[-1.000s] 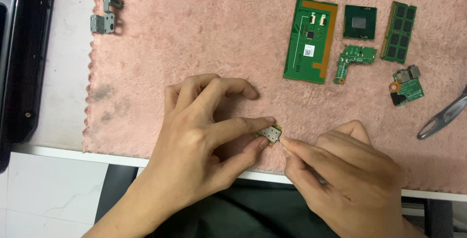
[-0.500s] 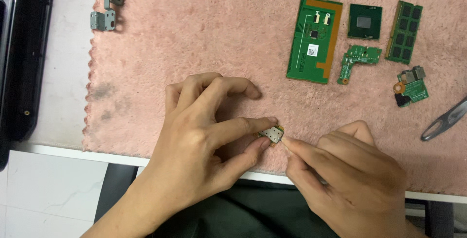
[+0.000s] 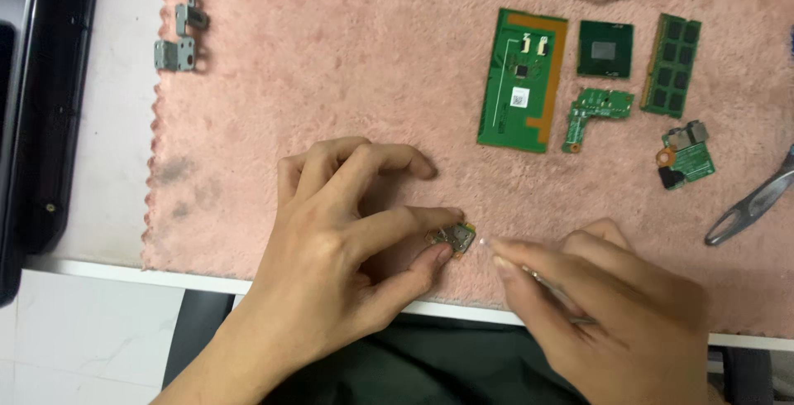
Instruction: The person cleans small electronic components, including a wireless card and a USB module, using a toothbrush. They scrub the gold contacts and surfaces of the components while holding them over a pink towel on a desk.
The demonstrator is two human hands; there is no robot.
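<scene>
A small circuit board (image 3: 452,238) is pinched between thumb and forefinger of the left hand (image 3: 347,248); just to its right, a thin tool (image 3: 552,289) is gripped by the right hand (image 3: 604,306), tip aimed leftward at it

Small green circuit board (image 3: 453,237) with metal part, tilted, near the pink mat's (image 3: 347,82) front edge

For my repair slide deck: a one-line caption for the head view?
Left hand pinches a small board on a pink towel; right hand points a thin tool at it.
</scene>
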